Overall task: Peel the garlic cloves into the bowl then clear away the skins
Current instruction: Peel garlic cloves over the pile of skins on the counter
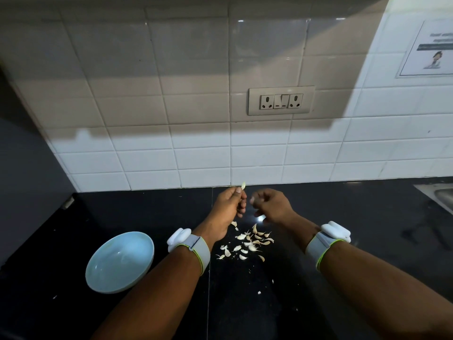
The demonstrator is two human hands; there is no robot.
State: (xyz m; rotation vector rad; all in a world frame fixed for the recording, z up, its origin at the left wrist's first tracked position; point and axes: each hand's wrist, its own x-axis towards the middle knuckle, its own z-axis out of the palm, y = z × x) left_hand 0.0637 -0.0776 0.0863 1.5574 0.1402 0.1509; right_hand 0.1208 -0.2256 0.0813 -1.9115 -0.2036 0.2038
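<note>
My left hand pinches a small pale garlic clove between thumb and fingertips, held above the black counter. My right hand is beside it with fingers curled; a pale bit shows at its fingertips, too small to tell whether it is skin or clove. Below the hands lies a scatter of several garlic cloves and skins on the counter. A light blue bowl sits to the left of my left forearm; its inside looks bare. Both wrists wear grey bands with white devices.
The black counter runs to a white tiled wall with a socket plate. A steel sink edge shows at the far right. A dark grey appliance side stands at the left. Small skin crumbs lie near the front.
</note>
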